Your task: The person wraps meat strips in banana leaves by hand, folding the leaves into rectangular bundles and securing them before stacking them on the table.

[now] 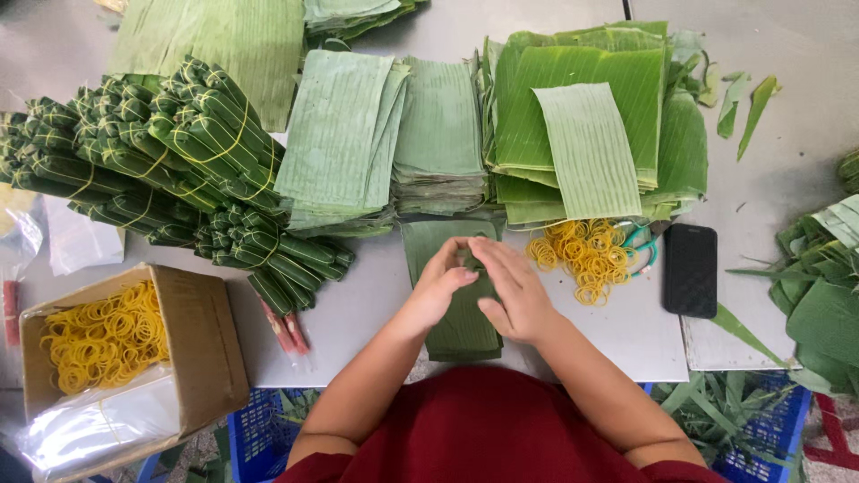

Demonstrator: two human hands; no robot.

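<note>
Two hands meet at near centre of grey metal table (376, 313): left hand (436, 288) and right hand (512, 288), fingers curled, pressing small folded banana leaf strip (461, 313) flat on tabletop. Leaf stacks (438, 134) fill far side. Tied leaf bundles (170, 143) far left. Cardboard box (201, 331) of yellow rubber bands near left. Loose rubber bands (582, 250), black phone (690, 268) right. Blue crates (259, 438) below table edge.

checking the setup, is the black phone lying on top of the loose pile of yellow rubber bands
No, the flat black phone lies on the grey table to the right of the loose pile of yellow rubber bands, apart from it.
</note>
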